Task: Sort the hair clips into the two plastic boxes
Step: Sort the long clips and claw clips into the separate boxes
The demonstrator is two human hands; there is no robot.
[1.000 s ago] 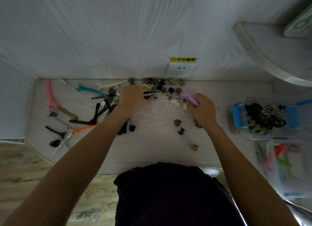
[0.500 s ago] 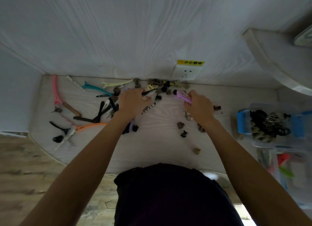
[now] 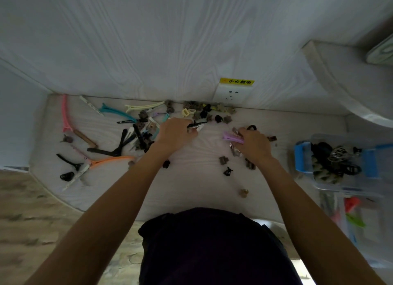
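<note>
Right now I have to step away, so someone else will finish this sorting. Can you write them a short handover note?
Left hand pinches a black slide clip over the table.
Right hand grips a purple clip, with a dark clip at its fingertips.
Done: the box with blue latches holds claw clips; the nearer box holds a few coloured long clips.
Left: long clips, including the orange clip and pink clip, lie at left; small claw clips line the wall and dot the middle.

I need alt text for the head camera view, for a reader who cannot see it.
A person's left hand pinches a black hair clip and the right hand holds a purple clip over a white table strewn with clips. Two clear plastic boxes stand at the right.
</note>
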